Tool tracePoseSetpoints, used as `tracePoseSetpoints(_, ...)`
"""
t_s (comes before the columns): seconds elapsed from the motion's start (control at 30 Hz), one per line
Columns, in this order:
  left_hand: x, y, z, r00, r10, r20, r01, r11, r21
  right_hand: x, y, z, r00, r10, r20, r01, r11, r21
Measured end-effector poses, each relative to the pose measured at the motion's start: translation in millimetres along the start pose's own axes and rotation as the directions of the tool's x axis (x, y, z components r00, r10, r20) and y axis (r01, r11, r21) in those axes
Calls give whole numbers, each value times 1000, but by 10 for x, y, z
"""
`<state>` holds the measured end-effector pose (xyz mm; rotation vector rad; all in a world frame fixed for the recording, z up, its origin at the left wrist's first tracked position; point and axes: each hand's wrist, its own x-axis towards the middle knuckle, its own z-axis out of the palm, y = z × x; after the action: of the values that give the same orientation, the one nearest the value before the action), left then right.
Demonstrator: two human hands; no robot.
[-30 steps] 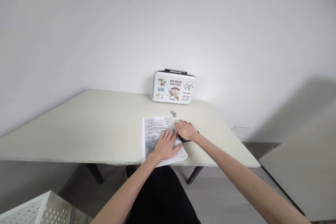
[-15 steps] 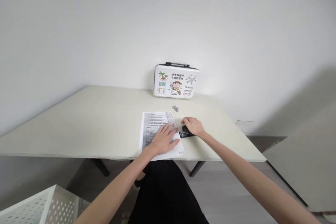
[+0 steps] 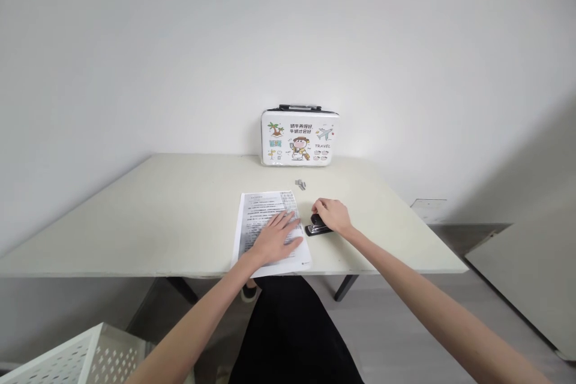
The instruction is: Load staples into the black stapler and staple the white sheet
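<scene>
Printed paper [image 3: 256, 216] lies near the front edge of the table, its lower end reaching that edge. My left hand [image 3: 274, 241] rests flat on it with the fingers spread. Just right of the paper sits a black stapler [image 3: 317, 227], its front end a little apart from the sheet's edge. My right hand [image 3: 330, 214] is closed over the top of the stapler and hides its rear part. Beyond the paper, a few small grey metal pieces [image 3: 300, 184] lie together; they look like staple strips, but are too small to tell for sure.
A white case [image 3: 299, 138] with cartoon prints and a black handle stands at the back of the pale table [image 3: 180, 210], by the wall. On the floor at lower left is a white perforated basket [image 3: 108, 357]. A pale panel [image 3: 526, 288] stands at right.
The stapler's front end, at the paper's right edge before, now stands slightly apart from it. My right hand stays on the stapler and my left on the paper. The view has shifted slightly.
</scene>
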<state>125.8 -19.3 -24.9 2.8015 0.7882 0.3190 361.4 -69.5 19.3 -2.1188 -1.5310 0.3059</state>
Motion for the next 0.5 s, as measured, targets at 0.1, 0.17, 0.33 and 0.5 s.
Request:
tracePoseSetpoints(0.1,6,-14,12,1000,-6,3,6,1000,-20,-3,9,10,1000,-5,-10,5,1000,20)
tracePoseSetpoints(0.17,11,-18,16,1000,-11,12,11,999,-42,-1,17,23,1000,-2,-17,3,999,36)
tracePoseSetpoints(0.33,16,-3,-2,1000,-17,17,18,997,-71,-3,50,20,999,-15,-29,18,995,101)
tracePoseSetpoints(0.5,9,32,-37,1000,-5,-16,4,997,-76,-29,151,-65,995,-99,11,94,972,214)
